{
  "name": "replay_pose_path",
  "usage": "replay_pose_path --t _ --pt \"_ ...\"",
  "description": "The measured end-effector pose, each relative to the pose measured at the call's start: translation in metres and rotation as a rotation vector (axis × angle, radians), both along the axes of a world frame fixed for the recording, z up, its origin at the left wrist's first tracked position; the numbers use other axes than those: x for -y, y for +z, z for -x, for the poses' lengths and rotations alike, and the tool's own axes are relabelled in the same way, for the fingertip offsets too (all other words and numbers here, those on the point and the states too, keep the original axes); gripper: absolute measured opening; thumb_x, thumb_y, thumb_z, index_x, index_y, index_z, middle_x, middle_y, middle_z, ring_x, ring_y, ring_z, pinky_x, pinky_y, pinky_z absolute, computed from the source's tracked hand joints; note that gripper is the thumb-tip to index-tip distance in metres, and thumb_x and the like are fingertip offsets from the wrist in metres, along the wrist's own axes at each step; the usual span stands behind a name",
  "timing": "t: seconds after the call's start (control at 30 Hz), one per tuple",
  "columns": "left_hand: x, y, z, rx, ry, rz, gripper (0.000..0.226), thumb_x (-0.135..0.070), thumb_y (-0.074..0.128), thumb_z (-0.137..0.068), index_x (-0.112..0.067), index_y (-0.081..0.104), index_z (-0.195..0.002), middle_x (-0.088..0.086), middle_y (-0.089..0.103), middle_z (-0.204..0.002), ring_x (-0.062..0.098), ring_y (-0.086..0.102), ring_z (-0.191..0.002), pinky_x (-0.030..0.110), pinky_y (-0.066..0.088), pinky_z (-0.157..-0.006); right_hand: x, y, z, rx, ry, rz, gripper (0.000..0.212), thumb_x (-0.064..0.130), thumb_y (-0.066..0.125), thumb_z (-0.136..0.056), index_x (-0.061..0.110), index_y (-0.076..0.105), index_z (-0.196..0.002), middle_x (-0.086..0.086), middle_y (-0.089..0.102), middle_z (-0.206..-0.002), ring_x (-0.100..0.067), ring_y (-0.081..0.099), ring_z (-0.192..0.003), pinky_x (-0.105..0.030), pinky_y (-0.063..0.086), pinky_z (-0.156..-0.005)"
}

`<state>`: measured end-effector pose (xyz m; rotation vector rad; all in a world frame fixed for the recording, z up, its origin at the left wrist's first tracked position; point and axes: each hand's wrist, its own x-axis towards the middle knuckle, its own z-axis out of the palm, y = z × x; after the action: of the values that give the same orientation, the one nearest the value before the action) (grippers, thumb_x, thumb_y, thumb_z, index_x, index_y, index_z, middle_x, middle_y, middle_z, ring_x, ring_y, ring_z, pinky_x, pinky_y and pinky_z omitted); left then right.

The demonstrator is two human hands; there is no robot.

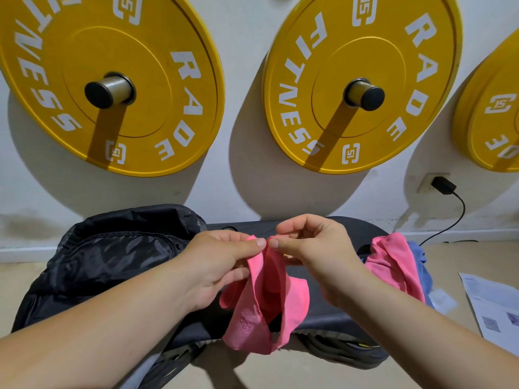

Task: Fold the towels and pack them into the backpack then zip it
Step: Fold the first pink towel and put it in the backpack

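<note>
While you are pinching two upper edges of the bright pink microfibre towel [252, 313] together, your left hand [219, 265] and right hand [311, 254] are meeting thumb to thumb above the dark padded bench [331, 313], each gripping cloth between thumb and forefinger. The towel is hanging from that pinch in a loose, twisted loop, its lower part draping over the bench's front edge. You seem to be lining up the first fold, so you are aiming for matched corners and hanging cloth shaken flat before laying it down; the twist is risking a crooked crease. The black nylon backpack [112, 254] is lying just beside your left hand, apparently unzipped, and a second crumpled pink towel [393, 265] with a blue towel [420, 265] is waiting at the bench's right end.
</note>
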<state>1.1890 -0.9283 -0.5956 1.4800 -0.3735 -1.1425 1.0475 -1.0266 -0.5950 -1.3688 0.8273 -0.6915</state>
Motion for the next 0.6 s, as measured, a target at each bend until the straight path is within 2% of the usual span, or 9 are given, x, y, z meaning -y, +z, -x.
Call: replay_pose_path --t 0.13,0.2,0.27,0.33,0.4,0.5,0.6 --pt "-0.001 0.0 0.006 -0.024 -0.058 -0.009 0.017 -0.003 0.07 -0.091 0.0 0.074 -0.107 0.025 0.075 -0.106 0.037 0.072 -0.108 0.049 0.055 -0.1 -0.004 0.0 -0.001 -0.017 0.022 0.024 0.018 -0.007 0.082 -0.076 0.003 0.072 -0.088 -0.011 0.073 -0.074 -0.024 0.067 -0.069 -0.046 0.053 -0.071" --pt "0.001 -0.001 0.008 -0.002 -0.072 -0.008 0.017 -0.001 0.066 -0.094 -0.001 0.075 -0.109 0.027 0.074 -0.111 0.04 0.068 -0.114 0.048 0.056 -0.1 -0.004 0.001 -0.001 -0.031 0.022 0.049 0.018 -0.008 0.081 -0.076 0.003 0.072 -0.088 -0.016 0.072 -0.074 -0.024 0.067 -0.068 -0.049 0.058 -0.072" --pt "0.001 -0.001 0.009 0.031 -0.051 -0.019 0.016 -0.003 0.066 -0.095 -0.002 0.074 -0.109 0.025 0.075 -0.109 0.036 0.073 -0.106 0.045 0.059 -0.094 -0.005 0.001 -0.002 -0.052 0.024 0.088 0.017 -0.008 0.081 -0.077 0.003 0.072 -0.086 -0.023 0.072 -0.078 -0.024 0.068 -0.067 -0.055 0.06 -0.074" --pt "0.0 0.001 0.01 0.072 -0.029 -0.03 0.014 -0.006 0.068 -0.094 -0.005 0.075 -0.106 0.022 0.076 -0.104 0.028 0.074 -0.09 0.039 0.061 -0.084 -0.005 0.002 -0.003 -0.08 0.014 0.144 0.016 -0.006 0.082 -0.076 0.005 0.073 -0.081 -0.021 0.072 -0.074 -0.022 0.067 -0.064 -0.056 0.059 -0.071" --pt "0.0 0.002 0.011 0.103 -0.011 -0.029 0.012 -0.009 0.07 -0.094 -0.007 0.076 -0.104 0.022 0.077 -0.102 0.023 0.071 -0.083 0.037 0.062 -0.079 -0.006 0.001 -0.005 -0.099 -0.007 0.174 0.016 -0.005 0.082 -0.075 0.007 0.072 -0.077 -0.02 0.071 -0.07 -0.023 0.066 -0.061 -0.057 0.061 -0.069" --pt "0.001 0.002 0.014 0.148 0.002 -0.013 0.011 -0.009 0.069 -0.095 -0.008 0.076 -0.102 0.022 0.076 -0.102 0.022 0.069 -0.083 0.037 0.063 -0.08 -0.005 0.001 -0.006 -0.101 -0.015 0.167 0.016 -0.006 0.081 -0.075 0.006 0.072 -0.078 -0.024 0.071 -0.074 -0.026 0.068 -0.062 -0.06 0.06 -0.069" --pt "0.001 0.0 0.013 0.153 -0.013 -0.011 0.013 -0.008 0.066 -0.096 -0.007 0.076 -0.105 0.022 0.076 -0.105 0.024 0.07 -0.089 0.035 0.063 -0.081 -0.004 -0.002 -0.005 -0.1 0.006 0.153 0.016 -0.006 0.078 -0.078 0.008 0.073 -0.084 -0.018 0.074 -0.074 -0.031 0.072 -0.065 -0.057 0.062 -0.07"
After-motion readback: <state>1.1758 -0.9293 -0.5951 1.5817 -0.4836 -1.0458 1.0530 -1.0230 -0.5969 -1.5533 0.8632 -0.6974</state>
